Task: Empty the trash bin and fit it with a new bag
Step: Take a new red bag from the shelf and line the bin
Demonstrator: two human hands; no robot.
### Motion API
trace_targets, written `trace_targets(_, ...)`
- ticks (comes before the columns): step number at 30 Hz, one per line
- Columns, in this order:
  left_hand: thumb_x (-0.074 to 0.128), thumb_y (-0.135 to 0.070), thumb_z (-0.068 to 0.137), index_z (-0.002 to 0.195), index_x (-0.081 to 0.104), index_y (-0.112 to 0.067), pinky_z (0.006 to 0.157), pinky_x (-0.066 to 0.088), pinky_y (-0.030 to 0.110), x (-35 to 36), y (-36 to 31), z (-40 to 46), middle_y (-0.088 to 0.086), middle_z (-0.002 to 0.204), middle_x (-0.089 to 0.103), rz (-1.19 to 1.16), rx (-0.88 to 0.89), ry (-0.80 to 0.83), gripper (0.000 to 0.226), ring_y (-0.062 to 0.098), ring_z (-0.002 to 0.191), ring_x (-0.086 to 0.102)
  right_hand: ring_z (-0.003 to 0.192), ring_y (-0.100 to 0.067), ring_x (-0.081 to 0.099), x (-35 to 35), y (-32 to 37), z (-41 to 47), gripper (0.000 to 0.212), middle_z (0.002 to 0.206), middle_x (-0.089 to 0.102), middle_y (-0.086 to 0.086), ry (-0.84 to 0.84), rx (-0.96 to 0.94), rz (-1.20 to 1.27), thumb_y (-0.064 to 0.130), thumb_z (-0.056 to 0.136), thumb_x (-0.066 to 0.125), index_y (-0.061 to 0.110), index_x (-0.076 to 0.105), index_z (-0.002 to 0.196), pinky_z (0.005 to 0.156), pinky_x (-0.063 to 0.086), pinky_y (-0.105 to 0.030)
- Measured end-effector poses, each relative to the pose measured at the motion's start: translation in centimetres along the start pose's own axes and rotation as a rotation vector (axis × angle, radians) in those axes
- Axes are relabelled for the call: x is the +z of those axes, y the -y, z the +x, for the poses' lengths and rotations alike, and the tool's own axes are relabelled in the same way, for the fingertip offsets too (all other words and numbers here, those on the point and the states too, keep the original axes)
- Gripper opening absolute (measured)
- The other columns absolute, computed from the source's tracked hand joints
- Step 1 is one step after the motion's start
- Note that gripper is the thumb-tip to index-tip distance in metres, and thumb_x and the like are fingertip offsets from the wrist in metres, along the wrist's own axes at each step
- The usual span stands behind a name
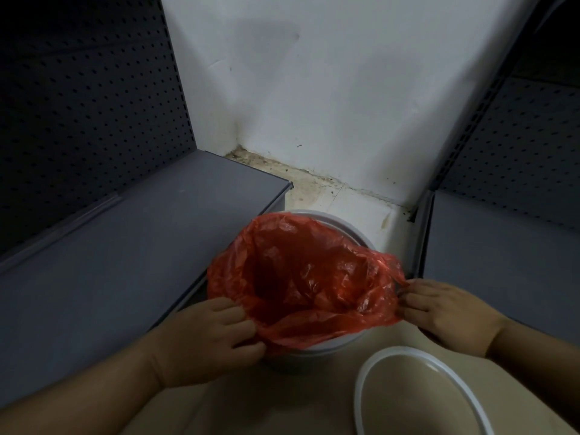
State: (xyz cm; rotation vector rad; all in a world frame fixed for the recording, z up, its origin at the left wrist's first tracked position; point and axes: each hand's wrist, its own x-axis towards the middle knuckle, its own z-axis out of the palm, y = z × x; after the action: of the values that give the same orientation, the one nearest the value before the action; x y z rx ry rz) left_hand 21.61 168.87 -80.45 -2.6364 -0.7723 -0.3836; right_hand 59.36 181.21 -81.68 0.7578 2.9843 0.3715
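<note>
Where the white wall (329, 89) meets the pale floor (317, 193) in a stained corner, two dark pegboard shelf units close the space in: one on the left (94, 230) with a broad grey base shelf running toward the camera, one on the right (502, 233) with its own grey shelf beyond an upright post. Between them, on the floor, stands the round white bin (342, 226), its far rim bare and its near wall showing below the plastic. A red bag (307, 277) sits in the bin's mouth, open and crinkled, its inside dark toward the bottom; its edge is folded out over the left and near rim, while on the right it is drawn up and away from the rim into a stretched corner. The left hand (207, 337) lies against the near-left rim, fingers curled round the bag's edge and gripping it there. The right hand (445, 312) is off the bin's right side, fingers and thumb pinching the stretched corner of the bag. Near the right forearm, on the floor in front of the bin, lies a white ring (364, 372), apart from the bin, partly cut off by the picture's lower edge.
</note>
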Motion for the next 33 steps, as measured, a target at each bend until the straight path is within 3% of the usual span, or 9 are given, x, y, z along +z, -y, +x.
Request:
trace_targets(5, 0.071, -0.016, 0.075, 0.085, 0.061, -0.021, 0.054, 0.045, 0.023, -0.2, -0.2, 0.5, -0.005, 0.063, 0.06, -0.032, 0.006, -0.006, 0.015, 0.014, 0.053, 0.051, 0.108, -0.012, 0.066, 0.1, 0.5, 0.6, 0.034, 0.112, 0.072, 0.008, 0.115, 0.013, 0.063, 0.036, 0.085, 0.048, 0.03, 0.071, 0.11, 0.111, 0.024, -0.026)
trace_targets(13, 0.065, -0.021, 0.079, 0.078, 0.066, -0.028, 0.055, 0.043, 0.021, -0.3, -1.3, 1.0, -0.009, 0.064, 0.059, -0.063, 0.034, 0.098, 0.007, 0.01, 0.053, 0.051, 0.107, -0.015, 0.067, -0.2, 0.4, 0.8, 0.036, 0.112, 0.072, 0.005, 0.189, 0.047, 0.11, 0.031, 0.083, 0.045, 0.031, 0.072, 0.107, 0.108, 0.039, -0.03)
trace_targets(18, 0.065, -0.023, 0.078, 0.068, 0.057, -0.025, 0.051, 0.038, 0.022, -0.2, -1.2, 0.8, -0.009, 0.058, 0.055, -0.039, -0.032, 0.122, 0.014, 0.011, 0.05, 0.048, 0.107, -0.013, 0.067, 0.7, -0.3, 1.2, 0.04, 0.113, 0.072, 0.006, 0.145, 0.062, 0.078, 0.026, 0.082, 0.043, 0.029, 0.072, 0.109, 0.11, 0.031, -0.028)
trace_targets(21, 0.051, -0.044, 0.088, 0.063, 0.062, -0.028, 0.052, 0.038, 0.02, -1.1, -0.8, 1.0, -0.01, 0.057, 0.057, -0.134, -0.107, 0.162, 0.032, 0.009, 0.049, 0.049, 0.086, -0.018, 0.072, -1.3, -0.3, 2.0, 0.034, 0.094, 0.076, 0.001, -0.004, 0.244, 0.344, 0.022, 0.08, 0.042, 0.026, 0.073, 0.094, 0.076, 0.053, -0.025)
trace_targets(24, 0.029, -0.045, 0.096, 0.066, 0.061, -0.023, 0.054, 0.034, 0.016, -2.0, -0.1, 3.2, -0.008, 0.06, 0.057, -0.313, -0.339, 0.069, 0.049, 0.007, 0.052, 0.049, 0.061, -0.023, 0.059, -4.1, 0.5, 3.9, 0.012, 0.065, 0.063, -0.007, -0.277, 0.425, 0.412, 0.018, 0.074, 0.037, 0.024, 0.046, 0.077, 0.056, 0.04, -0.024)
trace_targets(27, 0.028, -0.046, 0.094, 0.078, 0.062, -0.02, 0.059, 0.044, 0.021, -0.9, 1.8, 5.7, -0.005, 0.074, 0.061, -0.346, -0.693, -0.034, 0.046, 0.007, 0.065, 0.053, 0.076, -0.025, 0.061, -5.6, 2.4, 6.6, 0.025, 0.08, 0.066, -0.009, -0.308, 0.401, 0.405, 0.018, 0.076, 0.04, 0.016, 0.061, 0.089, 0.065, 0.047, -0.032)
trace_targets(29, 0.033, -0.042, 0.092, 0.101, 0.064, -0.018, 0.079, 0.05, 0.033, 0.3, 3.2, 6.9, 0.0, 0.104, 0.063, -0.276, -0.894, 0.065, 0.04, 0.017, 0.093, 0.059, 0.106, -0.028, 0.06, -6.0, 3.8, 8.5, 0.037, 0.113, 0.066, -0.009, -0.145, 0.442, 0.353, 0.018, 0.083, 0.044, 0.011, 0.065, 0.113, 0.091, 0.049, -0.038)
trace_targets(31, 0.038, -0.034, 0.095, 0.128, 0.052, -0.015, 0.103, 0.039, 0.036, 1.5, 4.4, 7.5, 0.005, 0.137, 0.049, -0.25, -1.035, 0.25, 0.041, 0.023, 0.126, 0.045, 0.134, -0.028, 0.041, -5.8, 4.6, 9.8, 0.045, 0.145, 0.046, -0.01, 0.102, 0.498, 0.317, 0.02, 0.093, 0.04, 0.009, 0.049, 0.135, 0.113, 0.031, -0.037)
trace_targets(33, 0.035, -0.033, 0.097, 0.141, 0.035, -0.014, 0.115, 0.026, 0.038, 2.6, 5.1, 7.7, 0.008, 0.154, 0.026, -0.214, -1.055, 0.413, 0.048, 0.024, 0.143, 0.022, 0.146, -0.026, 0.019, -5.2, 4.8, 10.5, 0.052, 0.158, 0.02, -0.012, 0.293, 0.542, 0.264, 0.023, 0.099, 0.029, 0.006, 0.025, 0.148, 0.121, 0.016, -0.038)
